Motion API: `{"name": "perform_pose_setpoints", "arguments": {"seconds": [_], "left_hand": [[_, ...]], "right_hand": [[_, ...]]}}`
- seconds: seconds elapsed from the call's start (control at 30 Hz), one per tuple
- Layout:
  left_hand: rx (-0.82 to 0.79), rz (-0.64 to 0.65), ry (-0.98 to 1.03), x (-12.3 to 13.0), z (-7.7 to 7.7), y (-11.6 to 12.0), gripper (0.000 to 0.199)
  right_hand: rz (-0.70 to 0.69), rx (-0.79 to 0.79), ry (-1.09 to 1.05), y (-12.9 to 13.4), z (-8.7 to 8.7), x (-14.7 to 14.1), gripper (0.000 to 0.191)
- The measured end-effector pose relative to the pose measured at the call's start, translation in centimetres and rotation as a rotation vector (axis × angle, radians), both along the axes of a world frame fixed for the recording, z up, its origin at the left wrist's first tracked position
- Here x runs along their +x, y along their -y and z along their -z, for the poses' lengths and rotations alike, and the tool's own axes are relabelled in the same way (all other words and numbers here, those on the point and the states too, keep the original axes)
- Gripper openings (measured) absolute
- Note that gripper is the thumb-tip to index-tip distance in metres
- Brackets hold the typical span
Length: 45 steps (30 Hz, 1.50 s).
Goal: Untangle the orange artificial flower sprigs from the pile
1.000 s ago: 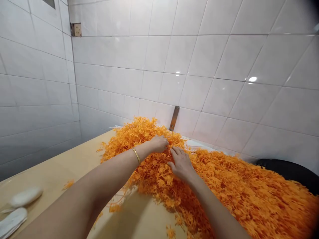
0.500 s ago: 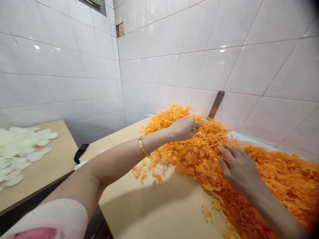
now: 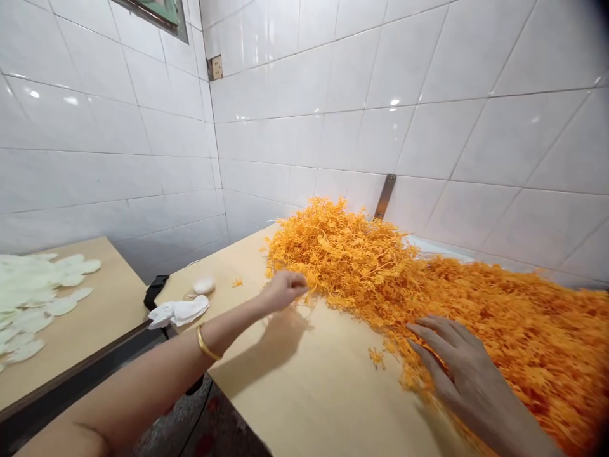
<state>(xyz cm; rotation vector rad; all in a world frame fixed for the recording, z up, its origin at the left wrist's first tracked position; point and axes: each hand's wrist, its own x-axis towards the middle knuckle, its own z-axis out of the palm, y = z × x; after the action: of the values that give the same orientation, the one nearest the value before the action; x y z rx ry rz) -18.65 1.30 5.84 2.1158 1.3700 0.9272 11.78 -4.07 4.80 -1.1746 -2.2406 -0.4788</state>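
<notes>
A big heap of orange plastic-looking sprigs (image 3: 352, 254) spreads across the pale tabletop (image 3: 304, 387) and along the wall to the right. My left hand (image 3: 285, 291), with a gold bangle (image 3: 208, 343) on its wrist, is closed at the heap's near left edge. Its fingertips are curled together beside some sprigs, and I cannot make out what is between them. At the front of the heap on the right, my right hand (image 3: 459, 358) is open, its fingers stretched over the orange pieces. A loose orange sprig (image 3: 376, 357) lies between the two hands.
On a second table at left lie many pale flat discs (image 3: 52, 279). White crumpled pieces (image 3: 183, 311) and a small round white item (image 3: 203, 285) sit near the main table's left corner, by a black clip (image 3: 156, 293). A metal strip (image 3: 385, 195) is fixed to the tiled wall.
My left hand has drawn back from over the heap to its near left edge, its fingers curling. My right hand has shifted slightly down towards the front. The view has turned a little right.
</notes>
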Motion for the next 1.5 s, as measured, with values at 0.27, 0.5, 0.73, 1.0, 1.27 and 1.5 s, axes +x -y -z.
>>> {"name": "perform_pose_setpoints", "arguments": {"seconds": [0.27,0.5,0.73,1.0,1.27,1.5], "left_hand": [[0.044,0.109,0.657,4.0,-12.7,0.8,0.012],[-0.069,0.281,0.510,12.7,-5.5,6.0,0.009],[0.323,0.388,0.044,15.4,2.0,9.4,0.009],[0.425,0.092,-0.173,6.9,3.0,9.6,0.015],[0.357,-0.240,-0.235,-0.3,2.0,6.5,0.018],[0.219,0.041,0.138,7.6,-1.1,8.0,0.030]], "right_hand": [[0.072,-0.324,-0.367,3.1,0.1,0.5,0.029],[-0.142,-1.218,-1.436,4.7,-1.1,-3.5,0.041],[-0.023,-1.255,-1.507,5.2,0.9,-2.2,0.026],[-0.207,-1.394,-1.229,4.6,0.4,-3.2,0.037],[-0.190,-1.167,-1.119,4.2,-0.5,-1.2,0.031],[-0.130,-0.902,-1.183,4.6,-3.4,1.8,0.025]]}}
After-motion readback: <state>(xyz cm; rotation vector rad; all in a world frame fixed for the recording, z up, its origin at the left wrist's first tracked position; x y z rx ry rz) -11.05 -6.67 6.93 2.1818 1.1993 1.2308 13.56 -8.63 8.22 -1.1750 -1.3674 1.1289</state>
